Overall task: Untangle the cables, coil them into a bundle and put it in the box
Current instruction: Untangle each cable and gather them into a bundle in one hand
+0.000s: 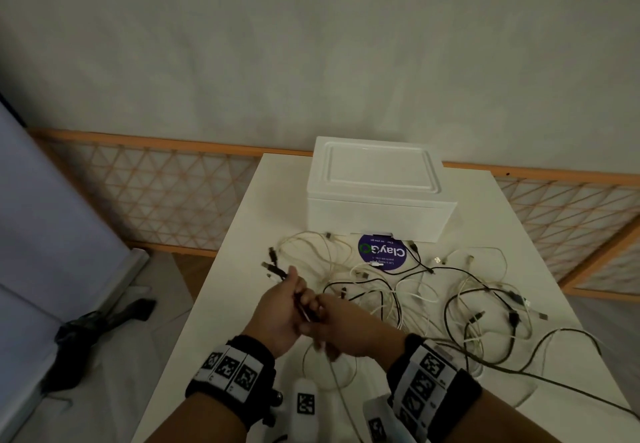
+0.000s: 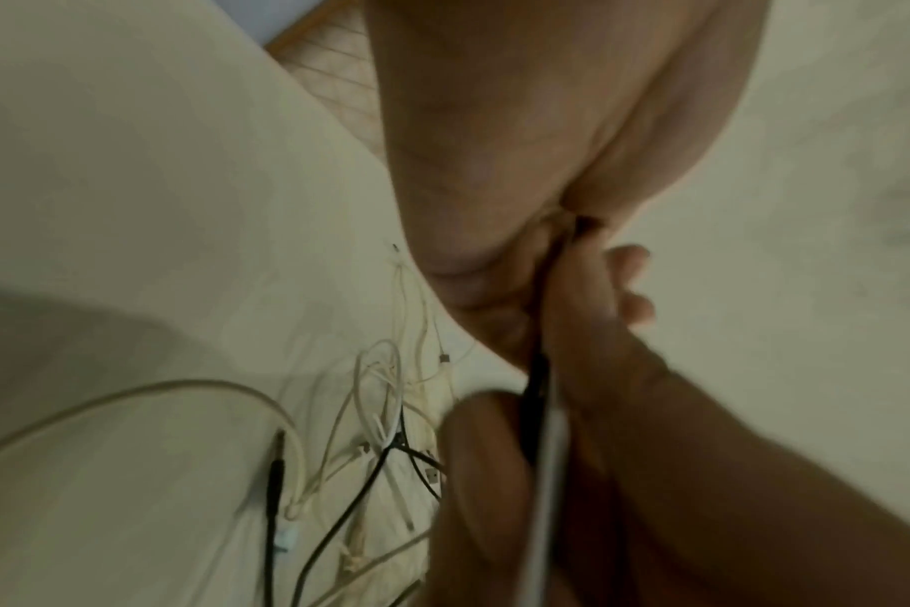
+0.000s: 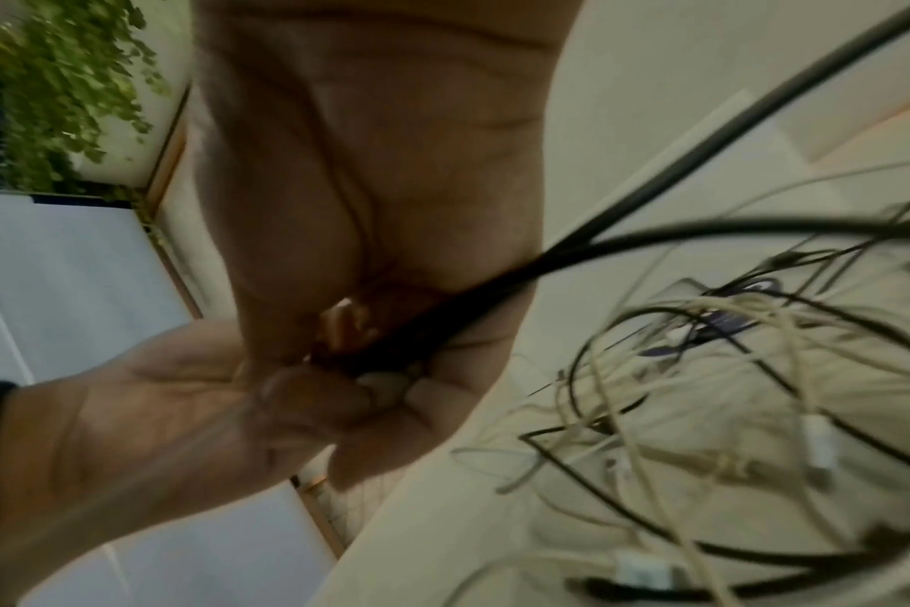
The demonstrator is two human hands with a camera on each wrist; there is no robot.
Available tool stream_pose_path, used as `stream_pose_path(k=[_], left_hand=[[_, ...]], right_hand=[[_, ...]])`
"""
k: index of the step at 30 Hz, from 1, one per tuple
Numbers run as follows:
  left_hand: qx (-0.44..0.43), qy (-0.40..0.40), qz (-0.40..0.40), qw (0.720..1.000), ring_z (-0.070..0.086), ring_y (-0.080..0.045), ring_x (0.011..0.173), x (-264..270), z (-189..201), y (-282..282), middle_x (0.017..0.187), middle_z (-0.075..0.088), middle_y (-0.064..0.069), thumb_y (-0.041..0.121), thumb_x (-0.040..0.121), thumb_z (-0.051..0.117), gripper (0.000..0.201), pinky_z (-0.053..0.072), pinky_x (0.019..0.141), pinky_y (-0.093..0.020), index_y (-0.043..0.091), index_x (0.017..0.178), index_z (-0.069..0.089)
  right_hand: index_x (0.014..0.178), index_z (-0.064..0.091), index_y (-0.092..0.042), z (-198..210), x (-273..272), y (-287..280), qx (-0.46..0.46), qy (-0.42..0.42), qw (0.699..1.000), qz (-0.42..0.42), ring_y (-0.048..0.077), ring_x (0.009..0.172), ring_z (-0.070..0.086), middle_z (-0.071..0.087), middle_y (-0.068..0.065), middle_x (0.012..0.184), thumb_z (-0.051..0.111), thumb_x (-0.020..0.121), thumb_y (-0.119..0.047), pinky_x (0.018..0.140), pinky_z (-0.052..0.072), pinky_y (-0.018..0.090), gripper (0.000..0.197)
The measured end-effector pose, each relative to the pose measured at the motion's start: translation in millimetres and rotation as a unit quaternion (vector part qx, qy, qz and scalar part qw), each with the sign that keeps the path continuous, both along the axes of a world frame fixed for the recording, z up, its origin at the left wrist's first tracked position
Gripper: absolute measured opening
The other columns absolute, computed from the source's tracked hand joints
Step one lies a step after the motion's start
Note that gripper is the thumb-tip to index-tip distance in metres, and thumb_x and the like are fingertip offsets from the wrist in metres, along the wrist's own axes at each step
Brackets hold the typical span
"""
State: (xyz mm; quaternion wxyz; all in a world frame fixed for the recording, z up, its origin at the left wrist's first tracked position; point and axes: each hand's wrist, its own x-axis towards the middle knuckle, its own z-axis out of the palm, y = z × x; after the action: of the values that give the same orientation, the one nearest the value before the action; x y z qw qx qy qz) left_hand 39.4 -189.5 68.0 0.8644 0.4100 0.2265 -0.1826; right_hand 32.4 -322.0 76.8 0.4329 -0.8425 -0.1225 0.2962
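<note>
While the left hand point(image 1: 277, 307) and right hand point(image 1: 341, 326) meet over the white table point(image 1: 239, 234), both curl round dark cables point(image 1: 450, 290), whose plugs jut past the left thumb; the shut white box point(image 1: 377, 193) stands behind the tangle. Left wrist view: fingers point(image 2: 494, 472) pinch black cord. Right wrist view: fingers point(image 3: 307, 394) clamp black strands.

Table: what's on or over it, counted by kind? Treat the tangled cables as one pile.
Box: 1
Purple round card: 1
Cable pile: 1
Hands: 2 (left hand, right hand)
Total: 5
</note>
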Motion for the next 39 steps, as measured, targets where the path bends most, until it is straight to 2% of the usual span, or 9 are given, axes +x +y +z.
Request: stream_pose_path(k=[5, 9, 12, 19, 25, 29, 32, 35, 39], left_hand=[[-0.022, 0.064, 0.173, 0.983, 0.033, -0.011, 0.035, 11.2, -27.9, 26.3, 0.042, 0.03, 0.004, 0.044, 0.101, 0.034, 0.046, 0.031, 0.055, -0.026, 0.017, 0.064, 0.034], [-0.024, 0.068, 0.176, 0.982, 0.031, -0.01, 0.032, 9.7, -39.4, 28.0, 0.041, 0.029, 0.005, 0.045, 0.101, 0.033, 0.046, 0.027, 0.052, -0.025, 0.017, 0.064, 0.033], [-0.004, 0.058, 0.187, 0.981, 0.028, -0.009, 0.03, 10.7, -45.9, 33.1, 0.039, 0.028, 0.006, 0.045, 0.102, 0.03, 0.046, 0.026, 0.04, -0.018, 0.019, 0.064, 0.031], [0.046, 0.096, 0.272, 0.956, 0.023, -0.009, 0.027, 3.9, -61.5, 130.8, 0.036, 0.027, 0.007, 0.028, 0.104, 0.022, 0.039, 0.019, 0.042, -0.022, 0.022, 0.065, 0.023], [0.049, 0.109, 0.177, 0.977, 0.026, -0.011, 0.051, -9.0, -64.8, 116.9, 0.041, 0.034, 0.004, 0.001, 0.098, 0.034, 0.032, 0.028, 0.049, -0.023, 0.016, 0.07, 0.034], [-0.009, 0.081, 0.121, 0.989, 0.039, -0.007, 0.036, -15.5, -58.5, 101.8, 0.048, 0.045, 0.001, 0.017, 0.103, 0.033, 0.03, 0.034, 0.035, -0.017, 0.006, 0.081, 0.051], [-0.031, 0.061, 0.094, 0.993, 0.037, -0.007, 0.035, -19.8, -45.1, 96.9, 0.05, 0.043, 0.002, 0.027, 0.103, 0.034, 0.035, 0.034, 0.036, -0.016, 0.01, 0.077, 0.049], [-0.02, 0.052, 0.046, 0.997, 0.032, -0.008, 0.035, -25.4, -34.4, 88.3, 0.049, 0.034, 0.004, 0.032, 0.101, 0.036, 0.036, 0.03, 0.036, -0.017, 0.014, 0.071, 0.044], [-0.037, 0.036, -0.018, 0.998, 0.024, -0.007, 0.036, -34.2, -28.1, 69.4, 0.051, 0.026, 0.005, 0.031, 0.094, 0.044, 0.031, 0.023, 0.035, -0.019, 0.015, 0.067, 0.043]], right_hand=[[0.086, 0.061, -0.017, -12.7, -14.8, -37.9, -0.137, -0.078, 0.982, 0.1, 0.008, 0.067, 0.051, 0.053, -0.007, 0.076, 0.043, 0.097, -0.04, 0.061, 0.039, 0.019, 0.032], [0.078, 0.052, -0.019, -14.5, -26.3, -59.6, -0.08, 0.01, 0.993, 0.084, 0.005, 0.063, 0.055, 0.059, -0.007, 0.07, 0.042, 0.098, -0.038, 0.071, 0.048, 0.023, 0.029], [0.077, 0.05, -0.022, -14.7, -30.5, -74.1, -0.079, 0.089, 0.99, 0.077, 0.008, 0.055, 0.055, 0.055, -0.003, 0.068, 0.048, 0.096, -0.034, 0.061, 0.052, 0.024, 0.023], [0.076, 0.057, -0.027, -12.8, -34.5, -180.3, -0.274, 0.008, 0.962, 0.002, 0.003, 0.064, 0.051, 0.055, -0.008, 0.072, 0.054, 0.09, -0.043, 0.059, 0.042, 0.015, 0.022], [0.104, 0.059, -0.024, -25.0, -35.0, -193.7, -0.403, 0.026, 0.911, 0.084, 0.012, 0.096, 0.054, 0.055, -0.008, 0.096, 0.04, 0.065, -0.084, 0.079, 0.041, 0.019, 0.074], [0.114, 0.055, -0.024, -18.3, -20.8, -148.4, -0.404, -0.071, 0.91, 0.061, 0.016, 0.106, 0.054, 0.057, -0.001, 0.117, 0.058, 0.08, -0.037, 0.088, 0.046, 0.027, 0.037], [0.097, 0.054, -0.02, -5.8, -10.8, -108.8, -0.416, -0.191, 0.889, 0.005, 0.019, 0.094, 0.057, 0.057, 0.0, 0.099, 0.047, 0.083, -0.029, 0.077, 0.047, 0.03, 0.018], [0.088, 0.055, -0.02, -2.0, -2.0, -67.9, -0.273, -0.253, 0.927, -0.049, 0.017, 0.086, 0.058, 0.059, -0.002, 0.09, 0.045, 0.088, -0.022, 0.067, 0.04, 0.026, 0.011], [0.114, 0.06, -0.022, -19.2, 8.1, -18.3, -0.188, -0.246, 0.95, 0.048, 0.018, 0.105, 0.057, 0.062, 0.001, 0.114, 0.048, 0.093, -0.025, 0.087, 0.043, 0.029, 0.024]])
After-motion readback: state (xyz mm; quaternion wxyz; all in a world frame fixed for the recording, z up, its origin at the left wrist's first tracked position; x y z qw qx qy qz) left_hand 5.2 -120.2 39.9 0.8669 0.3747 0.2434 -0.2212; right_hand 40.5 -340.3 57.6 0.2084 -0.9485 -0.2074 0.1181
